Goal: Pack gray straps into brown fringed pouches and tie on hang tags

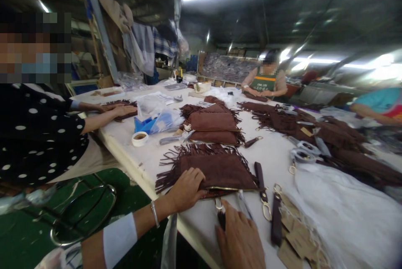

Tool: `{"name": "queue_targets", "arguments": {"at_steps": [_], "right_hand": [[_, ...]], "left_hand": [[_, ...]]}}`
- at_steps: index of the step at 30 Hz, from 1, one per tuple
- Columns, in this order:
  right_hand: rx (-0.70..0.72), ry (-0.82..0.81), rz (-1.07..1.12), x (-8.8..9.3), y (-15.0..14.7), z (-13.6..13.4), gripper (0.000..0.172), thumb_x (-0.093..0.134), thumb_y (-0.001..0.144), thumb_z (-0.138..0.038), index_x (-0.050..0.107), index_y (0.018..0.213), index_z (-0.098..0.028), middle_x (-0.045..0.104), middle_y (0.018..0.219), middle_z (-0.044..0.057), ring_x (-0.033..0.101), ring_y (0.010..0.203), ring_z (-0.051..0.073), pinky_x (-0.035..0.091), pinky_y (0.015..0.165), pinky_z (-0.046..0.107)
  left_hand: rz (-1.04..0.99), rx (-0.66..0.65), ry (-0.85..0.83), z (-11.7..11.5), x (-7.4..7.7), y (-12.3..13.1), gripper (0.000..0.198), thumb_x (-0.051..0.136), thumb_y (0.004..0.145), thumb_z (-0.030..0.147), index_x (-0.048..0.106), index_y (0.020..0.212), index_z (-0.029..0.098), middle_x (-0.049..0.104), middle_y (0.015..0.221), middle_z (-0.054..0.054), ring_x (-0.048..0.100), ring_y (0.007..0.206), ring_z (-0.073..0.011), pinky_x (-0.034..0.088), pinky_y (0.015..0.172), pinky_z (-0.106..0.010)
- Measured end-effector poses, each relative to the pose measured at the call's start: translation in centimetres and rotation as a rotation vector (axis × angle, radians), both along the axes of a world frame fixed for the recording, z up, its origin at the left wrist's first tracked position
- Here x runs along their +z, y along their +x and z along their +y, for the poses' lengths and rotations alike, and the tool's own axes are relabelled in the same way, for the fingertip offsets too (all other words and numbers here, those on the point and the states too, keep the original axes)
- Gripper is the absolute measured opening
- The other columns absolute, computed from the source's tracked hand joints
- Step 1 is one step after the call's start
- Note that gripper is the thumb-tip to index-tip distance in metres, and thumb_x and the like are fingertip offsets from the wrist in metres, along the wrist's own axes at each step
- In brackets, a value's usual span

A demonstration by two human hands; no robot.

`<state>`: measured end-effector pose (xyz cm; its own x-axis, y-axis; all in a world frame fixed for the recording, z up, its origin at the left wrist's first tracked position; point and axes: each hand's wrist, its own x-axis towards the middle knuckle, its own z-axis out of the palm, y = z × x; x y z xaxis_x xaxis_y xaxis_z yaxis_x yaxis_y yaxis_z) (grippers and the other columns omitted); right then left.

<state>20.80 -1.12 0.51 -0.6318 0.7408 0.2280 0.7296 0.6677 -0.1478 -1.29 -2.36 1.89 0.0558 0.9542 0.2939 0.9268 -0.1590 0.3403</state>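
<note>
A brown fringed pouch (216, 170) lies on the table in front of me, its gold zipper along the near edge and partly open. My left hand (187, 188) holds the pouch's near left corner, fingers curled on top and thumb by the zipper edge. Just below the pouch, my right hand (240, 235) is closed on a short dark wrist strap (221, 220) with a metal clasp. The clasp points up at the zipper edge; whether it touches is unclear. To the right lie two more wrist straps, one dark (259, 179) and one beside it (276, 218).
More fringed pouches (215, 124) are stacked beyond mine. A tape roll (140, 138) and blue plastic (147, 124) lie left of them. Cardboard tags (297, 231), white sheeting (348, 210) and scissors (306, 151) are at right. Co-workers sit at the left (37, 135), far side (265, 80) and right.
</note>
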Motion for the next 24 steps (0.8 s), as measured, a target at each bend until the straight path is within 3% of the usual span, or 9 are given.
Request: {"name": "queue_targets", "arguments": {"at_steps": [4,10,15,24], "right_hand": [[0.063,0.005,-0.064,-0.3,1.4,1.6,0.055,0.045,0.081,-0.004,0.054,0.133,-0.017,0.071,0.110,0.009,0.065,0.097,0.028,0.040,0.090,0.043],[0.045,-0.055,-0.140,0.6,0.6,2.0,0.039,0.048,0.086,-0.008,0.065,0.117,-0.022,0.073,0.104,0.007,0.065,0.095,0.030,0.041,0.087,0.044],[-0.019,-0.151,-0.179,2.6,-1.4,1.2,0.028,0.057,0.089,-0.015,0.065,0.116,-0.018,0.073,0.102,0.010,0.064,0.097,0.033,0.041,0.088,0.047],[-0.044,-0.156,-0.106,3.0,0.7,1.6,0.007,0.060,0.090,-0.018,0.066,0.092,-0.022,0.070,0.094,0.006,0.062,0.093,0.029,0.040,0.084,0.043]], "left_hand": [[-0.139,-0.069,-0.039,0.2,-0.2,-1.1,0.026,0.065,0.085,0.023,0.053,0.108,0.021,0.056,0.113,-0.006,0.049,0.105,-0.0245,0.041,0.095,-0.039],[-0.257,-0.196,-0.088,0.3,-0.3,-2.7,0.037,0.059,0.081,0.011,0.054,0.115,0.023,0.057,0.119,-0.005,0.050,0.113,-0.0226,0.040,0.102,-0.036],[-0.249,-0.159,-0.077,0.0,-0.3,-2.2,0.041,0.057,0.080,0.008,0.054,0.117,0.023,0.055,0.122,-0.006,0.048,0.116,-0.0234,0.039,0.105,-0.038],[-0.185,-0.100,-0.072,-0.4,0.0,-1.2,0.037,0.058,0.083,0.007,0.052,0.116,0.023,0.054,0.122,-0.007,0.047,0.114,-0.0246,0.039,0.104,-0.042]]}}
